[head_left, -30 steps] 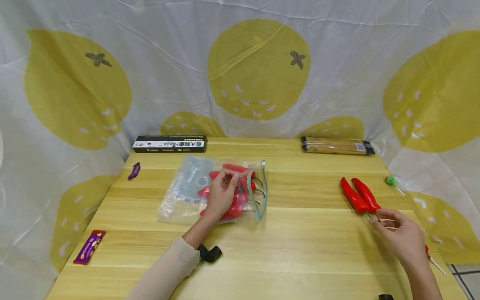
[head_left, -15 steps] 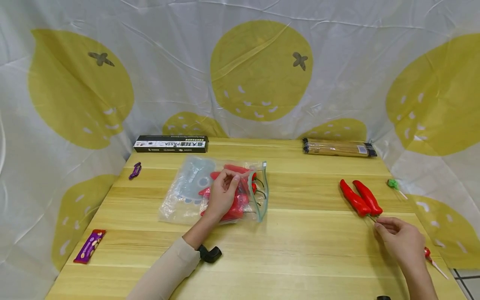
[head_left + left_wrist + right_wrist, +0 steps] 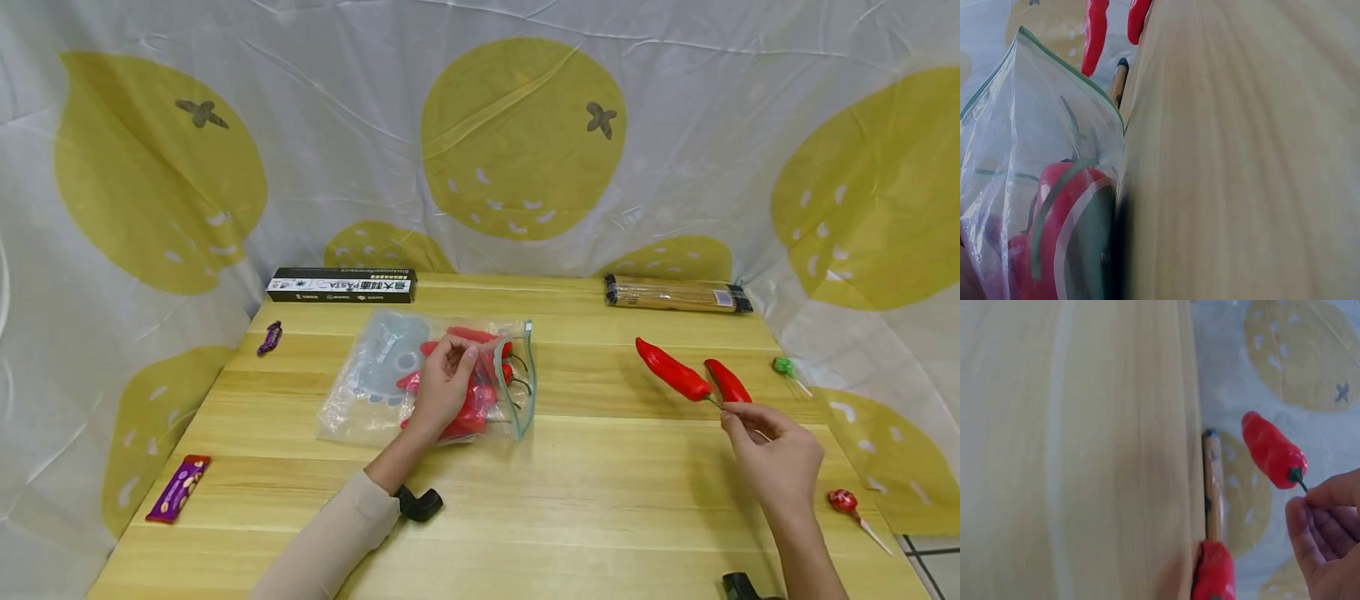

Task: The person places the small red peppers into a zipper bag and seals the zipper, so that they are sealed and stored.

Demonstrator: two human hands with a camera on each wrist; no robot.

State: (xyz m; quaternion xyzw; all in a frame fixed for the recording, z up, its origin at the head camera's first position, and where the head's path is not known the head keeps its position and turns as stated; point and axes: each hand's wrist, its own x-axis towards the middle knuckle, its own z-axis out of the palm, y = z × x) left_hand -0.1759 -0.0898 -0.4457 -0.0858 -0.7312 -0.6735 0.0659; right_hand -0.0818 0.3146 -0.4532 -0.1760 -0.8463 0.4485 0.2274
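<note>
In the head view my left hand pinches the upper layer of a clear zip bag near its mouth, which gapes toward the right. Several red chili peppers lie inside, stems toward the mouth. At the right, my right hand pinches one red chili pepper by its green stem, and the right wrist view shows this chili pepper raised above the table. A second red chili pepper lies on the table behind the fingers, its stem end hidden. The left wrist view shows the bag's green zip edge.
A black pasta box and a pack of dry noodles lie along the back edge. A purple candy and a purple snack bar are on the left. A green lollipop and a red lollipop lie at the right edge.
My right hand has lifted one chili pepper by its stem and moved it left, away from the other one. The left hand and the bag have stayed in place.
</note>
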